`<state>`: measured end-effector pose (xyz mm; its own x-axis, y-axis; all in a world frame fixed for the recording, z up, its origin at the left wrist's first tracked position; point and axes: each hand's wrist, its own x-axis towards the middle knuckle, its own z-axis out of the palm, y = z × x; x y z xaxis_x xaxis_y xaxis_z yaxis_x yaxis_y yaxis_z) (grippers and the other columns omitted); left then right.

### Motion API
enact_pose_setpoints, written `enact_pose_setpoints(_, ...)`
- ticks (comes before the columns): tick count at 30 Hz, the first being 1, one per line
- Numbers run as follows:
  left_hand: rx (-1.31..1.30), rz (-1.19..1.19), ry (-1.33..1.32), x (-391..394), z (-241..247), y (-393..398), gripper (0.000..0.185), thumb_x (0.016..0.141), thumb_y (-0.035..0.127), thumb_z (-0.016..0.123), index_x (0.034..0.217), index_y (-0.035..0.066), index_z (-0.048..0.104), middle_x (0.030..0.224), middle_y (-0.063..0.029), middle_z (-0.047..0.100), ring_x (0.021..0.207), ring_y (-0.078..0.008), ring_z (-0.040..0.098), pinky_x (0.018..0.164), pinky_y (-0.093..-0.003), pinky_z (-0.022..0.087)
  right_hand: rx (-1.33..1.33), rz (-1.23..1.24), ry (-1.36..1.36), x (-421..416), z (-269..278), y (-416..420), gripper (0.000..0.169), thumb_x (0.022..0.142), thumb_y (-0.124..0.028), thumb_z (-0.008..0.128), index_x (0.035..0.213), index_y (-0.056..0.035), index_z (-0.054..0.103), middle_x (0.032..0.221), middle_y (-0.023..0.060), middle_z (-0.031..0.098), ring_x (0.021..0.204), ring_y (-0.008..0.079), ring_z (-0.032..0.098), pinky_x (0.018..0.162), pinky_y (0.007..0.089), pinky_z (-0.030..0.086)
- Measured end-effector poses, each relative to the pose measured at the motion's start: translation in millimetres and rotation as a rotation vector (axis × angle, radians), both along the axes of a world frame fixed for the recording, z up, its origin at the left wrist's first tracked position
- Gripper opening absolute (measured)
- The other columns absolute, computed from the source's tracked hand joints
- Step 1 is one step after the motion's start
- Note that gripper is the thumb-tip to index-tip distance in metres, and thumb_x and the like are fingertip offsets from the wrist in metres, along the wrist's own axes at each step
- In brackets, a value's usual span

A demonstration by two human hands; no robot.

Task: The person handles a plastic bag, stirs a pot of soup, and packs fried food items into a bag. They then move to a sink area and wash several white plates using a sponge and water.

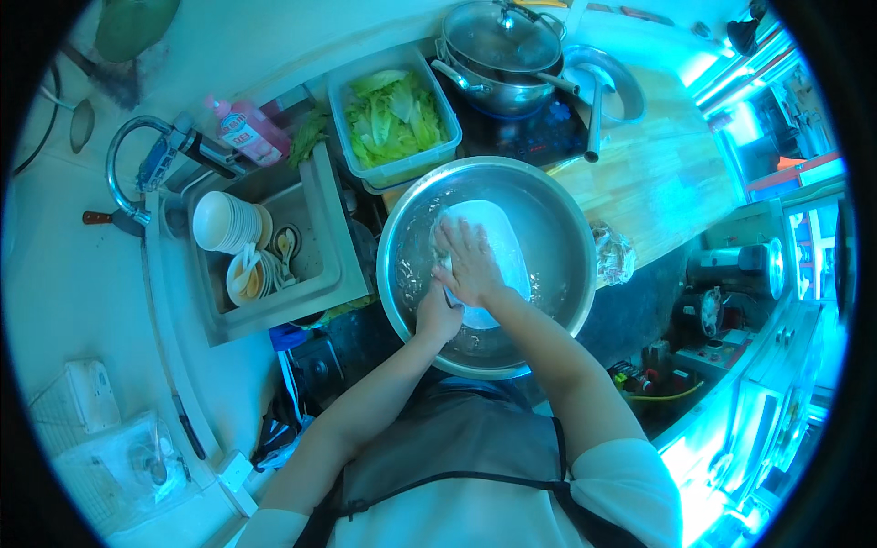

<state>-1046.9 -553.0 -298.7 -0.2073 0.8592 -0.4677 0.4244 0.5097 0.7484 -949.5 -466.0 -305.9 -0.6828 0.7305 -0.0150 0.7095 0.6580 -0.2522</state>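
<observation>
A large round stainless-steel basin (558,205) stands before me. In it lies a smooth, white, oblong mass (503,240); the picture does not settle what it is. My right hand (469,264) rests palm down on the mass with its fingers stretched out. My left hand (438,312) is curled low at the left edge of the mass, beside the right thumb. A thin dark edge shows by the left fingers, too small to name. Shiny wet-looking specks dot the basin's inner wall left of the hands.
Left is a metal sink (322,260) with stacked white bowls (226,222), under a faucet (127,130). Beyond the basin stand a plastic tub (380,178) of lettuce (394,123) and a lidded pot (514,89) on an induction cooker (527,137). A wooden worktop (658,164) extends right.
</observation>
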Motion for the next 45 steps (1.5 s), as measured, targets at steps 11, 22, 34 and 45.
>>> enact_pose_setpoints(11,-0.144,0.014,-0.136,-33.0,16.9,23.3,0.015,0.081,-0.002,0.054,0.085,0.003,0.04,0.072,-0.0168,0.056,0.049,-0.0276,0.062,0.042,-0.0353,0.05,0.12,-0.293,-0.242,10.1,5.1,34.0,0.078,0.092,-0.048,0.038,0.147,0.0012,0.011,0.154,0.0159,0.009,0.143,0.0335,0.003,0.115,0.0473,0.0)
enact_pose_setpoints(22,0.081,-0.1,-0.163,-41.0,-13.7,15.9,0.036,0.082,-0.005,0.05,0.117,0.001,0.045,0.094,-0.017,0.058,0.071,-0.0272,0.066,0.052,-0.0338,0.058,0.077,-0.475,-0.16,8.1,-1.9,14.6,0.072,0.094,-0.043,0.037,0.145,0.0034,0.018,0.153,0.0209,0.009,0.142,0.0387,0.003,0.114,0.0481,-0.001)
enact_pose_setpoints(34,-0.344,0.243,-0.904,-53.0,30.5,25.4,0.064,0.079,-0.012,0.046,0.138,0.008,0.031,0.121,-0.0158,0.05,0.106,-0.0316,0.057,0.08,-0.0474,0.055,-0.192,-0.339,0.363,-53.0,-1.4,9.2,0.068,0.095,-0.044,0.033,0.148,-0.0054,0.015,0.153,0.0198,0.01,0.142,0.0382,0.006,0.114,0.0495,0.005)
enact_pose_setpoints(45,-0.149,0.34,-0.892,-46.3,17.4,37.1,0.036,0.094,0.026,0.044,0.12,0.001,0.049,0.115,-0.0135,0.055,0.106,-0.025,0.054,0.091,-0.0394,0.044,-0.407,-0.066,0.067,-10.5,51.3,-88.5,0.065,0.097,-0.043,0.027,0.148,-0.0055,0.012,0.154,0.0178,0.008,0.142,0.0342,0.01,0.114,0.0474,0.009)
